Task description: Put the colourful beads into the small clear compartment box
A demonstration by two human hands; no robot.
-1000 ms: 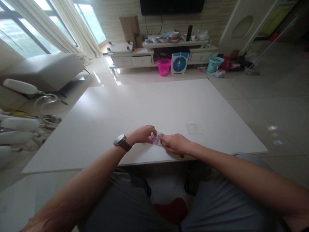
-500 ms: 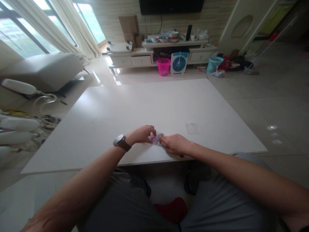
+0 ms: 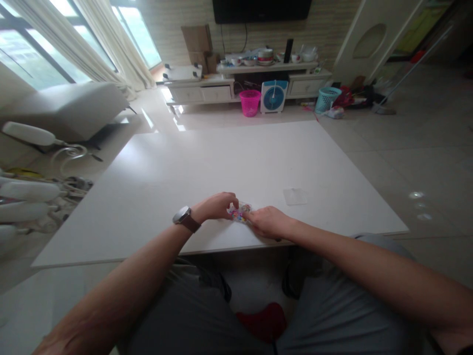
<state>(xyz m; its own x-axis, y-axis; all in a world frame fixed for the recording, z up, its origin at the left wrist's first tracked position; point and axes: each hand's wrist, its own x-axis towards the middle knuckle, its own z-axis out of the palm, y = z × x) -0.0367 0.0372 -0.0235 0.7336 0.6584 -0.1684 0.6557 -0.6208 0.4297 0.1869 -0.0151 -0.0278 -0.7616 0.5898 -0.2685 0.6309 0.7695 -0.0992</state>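
A small clear plastic box (image 3: 245, 205) with small colourful pieces (image 3: 236, 215) in it, perhaps beads, is on the white table (image 3: 221, 162) near its front edge. My left hand (image 3: 220, 204), with a watch on the wrist, is closed on the box's left side, thumb and fingers around it. From the right, my right hand (image 3: 266, 220) reaches in with its index finger among the pieces. Its other fingers are curled, and whatever they may hold is hidden. A clear flat square lid (image 3: 295, 196) lies on the table beyond my right hand.
Across the floor stands a low white cabinet (image 3: 218, 92) with bowls on it. In front of it are a pink basket (image 3: 250, 103), a blue box fan (image 3: 274, 97) and a light blue basket (image 3: 327, 100). White padded metal-framed furniture (image 3: 29, 133) stands left of the table.
My right index finger has shifted slightly within the box, and the colourful pieces show a little differently. My left hand, the box and the lid have stayed in place.
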